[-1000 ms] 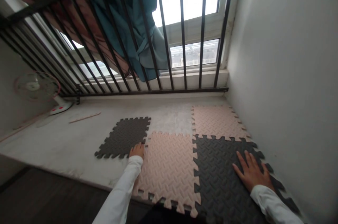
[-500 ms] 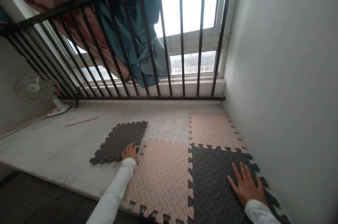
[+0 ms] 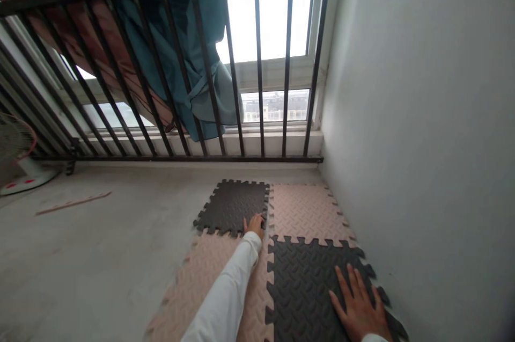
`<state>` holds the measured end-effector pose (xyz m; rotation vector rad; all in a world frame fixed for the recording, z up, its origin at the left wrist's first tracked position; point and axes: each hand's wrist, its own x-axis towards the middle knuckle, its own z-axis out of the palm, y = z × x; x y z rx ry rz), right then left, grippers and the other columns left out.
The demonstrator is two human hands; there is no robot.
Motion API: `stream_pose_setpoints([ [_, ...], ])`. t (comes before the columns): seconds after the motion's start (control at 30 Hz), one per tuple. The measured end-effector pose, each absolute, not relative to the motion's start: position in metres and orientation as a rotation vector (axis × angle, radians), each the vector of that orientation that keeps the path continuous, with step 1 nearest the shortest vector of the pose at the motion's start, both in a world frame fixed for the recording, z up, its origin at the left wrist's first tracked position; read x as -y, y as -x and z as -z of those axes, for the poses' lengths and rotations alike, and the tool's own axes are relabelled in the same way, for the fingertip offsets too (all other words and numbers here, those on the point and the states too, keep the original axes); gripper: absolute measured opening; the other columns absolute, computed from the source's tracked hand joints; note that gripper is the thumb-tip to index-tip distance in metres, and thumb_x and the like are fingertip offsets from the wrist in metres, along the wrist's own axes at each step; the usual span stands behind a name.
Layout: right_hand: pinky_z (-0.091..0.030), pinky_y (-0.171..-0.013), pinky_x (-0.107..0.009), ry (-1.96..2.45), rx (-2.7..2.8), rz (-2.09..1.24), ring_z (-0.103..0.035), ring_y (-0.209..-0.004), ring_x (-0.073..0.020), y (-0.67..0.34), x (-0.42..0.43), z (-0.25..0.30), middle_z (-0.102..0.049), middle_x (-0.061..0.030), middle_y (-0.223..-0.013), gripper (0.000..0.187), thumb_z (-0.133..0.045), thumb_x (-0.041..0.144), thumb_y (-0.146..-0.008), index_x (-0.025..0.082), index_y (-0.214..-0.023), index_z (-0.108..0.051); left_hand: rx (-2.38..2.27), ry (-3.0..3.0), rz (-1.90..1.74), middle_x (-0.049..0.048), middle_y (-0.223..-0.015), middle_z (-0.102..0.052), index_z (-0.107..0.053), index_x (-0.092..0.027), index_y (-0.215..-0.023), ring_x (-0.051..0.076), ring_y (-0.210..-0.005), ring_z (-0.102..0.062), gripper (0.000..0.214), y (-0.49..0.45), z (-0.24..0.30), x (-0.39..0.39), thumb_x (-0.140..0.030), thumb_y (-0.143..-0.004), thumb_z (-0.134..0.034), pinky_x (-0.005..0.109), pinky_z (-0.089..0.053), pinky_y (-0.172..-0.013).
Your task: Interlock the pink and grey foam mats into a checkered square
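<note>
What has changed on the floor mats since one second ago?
The left hand, at its corner, slid the loose dark tile rightward into the gap beside the far pink tile. The right hand stayed flat on the near dark tile.

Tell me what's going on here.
A person in white sleeves is laying interlocking foam floor tiles in the corner by the wall. The left hand rests on the near right corner of the far dark tile, which lies against the far pink tile and the near pink tile. The right hand lies flat, fingers spread, on the near dark tile. The four form a checkered square below the window.
</note>
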<state>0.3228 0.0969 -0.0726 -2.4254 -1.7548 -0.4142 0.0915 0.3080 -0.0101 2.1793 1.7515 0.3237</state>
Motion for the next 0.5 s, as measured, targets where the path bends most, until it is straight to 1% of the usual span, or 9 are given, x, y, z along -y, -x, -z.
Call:
stream_pose_setpoints([
  [0.07,-0.014,-0.1,-0.051,2.415,1.762,0.401,-0.029,-0.123,-0.0242,-0.323,-0.097,0.074,-0.034,-0.0068,-0.135,0.06,-0.022,0.056,-0.075,0.027,-0.125,-0.039,-1.756,-2.181,-0.348,-0.0027,-0.13,-0.043,-0.054,-0.028,-0.1,0.015,-0.122,-0.032,0.042,-0.095,0.018,-0.306,-0.008,-0.066,-0.039,0.047,-0.012,-0.105],
  [0.17,-0.013,-0.1,-0.051,2.41,1.744,0.378,-0.027,-0.124,-0.0242,-0.321,-0.096,0.07,-0.034,-0.0073,-0.136,0.06,-0.022,0.055,-0.076,0.026,-0.126,-0.038,-1.795,-2.177,-0.398,-0.003,-0.133,-0.039,-0.046,-0.029,-0.114,0.012,-0.125,-0.027,0.051,-0.091,0.015,-0.31,-0.009,-0.069,-0.034,0.045,-0.011,-0.105],
  [0.27,-0.013,-0.101,-0.05,2.431,1.731,0.36,-0.026,-0.125,-0.024,-0.318,-0.096,0.064,-0.034,-0.008,-0.135,0.061,-0.023,0.056,-0.075,0.025,-0.125,-0.04,-1.865,-2.212,-0.472,-0.0025,-0.135,-0.035,-0.042,-0.029,-0.118,0.01,-0.126,-0.024,0.052,-0.088,0.008,-0.316,-0.011,-0.072,-0.029,0.044,-0.01,-0.106],
  [0.37,-0.015,-0.1,-0.049,2.45,1.75,0.36,-0.027,-0.124,-0.0229,-0.318,-0.095,0.061,-0.034,-0.0069,-0.135,0.061,-0.024,0.056,-0.075,0.026,-0.125,-0.04,-1.797,-2.336,-0.334,-0.0019,-0.139,-0.028,-0.043,-0.028,-0.118,0.012,-0.127,-0.021,0.051,-0.088,0.009,-0.317,-0.011,-0.073,-0.028,0.049,-0.01,-0.104],
  [0.43,-0.015,-0.1,-0.049,2.46,1.752,0.372,-0.028,-0.124,-0.0226,-0.319,-0.095,0.062,-0.034,-0.0066,-0.135,0.061,-0.023,0.057,-0.075,0.026,-0.125,-0.04,-1.682,-2.398,-0.192,-0.0028,-0.138,-0.029,-0.045,-0.03,-0.116,0.014,-0.127,-0.023,0.051,-0.087,0.012,-0.317,-0.01,-0.073,-0.028,0.054,-0.011,-0.103],
  [0.5,-0.015,-0.1,-0.049,2.463,1.756,0.377,-0.029,-0.124,-0.0227,-0.321,-0.095,0.063,-0.034,-0.0066,-0.135,0.061,-0.023,0.057,-0.075,0.027,-0.125,-0.039,-1.63,-2.417,-0.13,-0.0024,-0.136,-0.032,-0.045,-0.031,-0.116,0.015,-0.126,-0.026,0.051,-0.087,0.012,-0.319,-0.008,-0.073,-0.028,0.056,-0.013,-0.101],
])
